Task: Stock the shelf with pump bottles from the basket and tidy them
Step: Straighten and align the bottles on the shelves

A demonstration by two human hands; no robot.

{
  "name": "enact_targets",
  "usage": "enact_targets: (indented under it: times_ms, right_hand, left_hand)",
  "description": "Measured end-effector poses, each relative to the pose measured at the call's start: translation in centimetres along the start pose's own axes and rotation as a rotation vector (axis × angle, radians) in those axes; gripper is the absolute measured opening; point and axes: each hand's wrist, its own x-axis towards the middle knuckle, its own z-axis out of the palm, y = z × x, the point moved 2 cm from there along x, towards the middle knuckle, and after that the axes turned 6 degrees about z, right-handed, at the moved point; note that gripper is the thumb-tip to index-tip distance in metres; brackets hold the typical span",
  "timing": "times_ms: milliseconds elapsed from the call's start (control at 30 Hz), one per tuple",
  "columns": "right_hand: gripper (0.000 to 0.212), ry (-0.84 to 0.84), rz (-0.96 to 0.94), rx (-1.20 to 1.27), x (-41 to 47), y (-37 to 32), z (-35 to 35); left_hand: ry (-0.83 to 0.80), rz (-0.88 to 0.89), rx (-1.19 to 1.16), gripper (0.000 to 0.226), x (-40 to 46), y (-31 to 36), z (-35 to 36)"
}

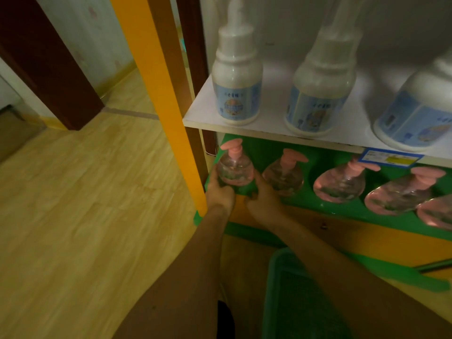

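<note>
Currently, both hands grasp one clear pump bottle [235,171] with a pink pump head. It stands upright at the far left end of the green lower shelf [347,208], next to the yellow upright post [171,111] of the shelf unit. The left hand [219,190] curls round the bottle's left side near its base. The right hand [263,194] curls round its right side, between this bottle and the second pump bottle [283,176].

Four more pump bottles stand along the same green shelf to the right of the held bottle: the second just beside it, then a third [340,183], a fourth [398,195] and a fifth [437,214], the last cut off by the picture edge. All have pink pump heads; the spouts of those to the right point rightward.

Above the held bottle, a white upper shelf [203,111] carries three tall white bottles with blue labels [236,77]. A blue and yellow price tag [391,157] is fixed to its front edge.

Below the green shelf, under the right forearm, sits the green basket [274,289]; its contents cannot be made out. Pale wood flooring [85,204] lies to the left of the post.
</note>
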Motion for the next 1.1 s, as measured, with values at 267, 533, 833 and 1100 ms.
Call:
enact_targets:
  times_ms: [267, 533, 833, 1100]
  right_hand:
    - [0.086, -0.031, 0.012, -0.043, -0.5, 0.7, -0.6]
    - [0.075, 0.067, -0.001, -0.004, -2.2, 1.0, -0.8]
    - [0.044, 0.509, 0.032, -0.024, -5.4, 2.7, -6.1]
    - [0.055, 0.406, -0.006, -0.038, -4.4, 3.4, -7.3]
  left_hand:
    - [-0.003, 0.018, 0.094, 0.076, 0.1, -1.3, -0.5]
    - [0.08, -0.042, 0.152, 0.066, -0.9, -1.7, -0.1]
    - [-0.167, 0.232, 0.42, 0.047, -4.7, -0.7, 3.4]
    - [-0.263, 0.096, 0.309, 0.066, -4.8, 0.8, 5.9]
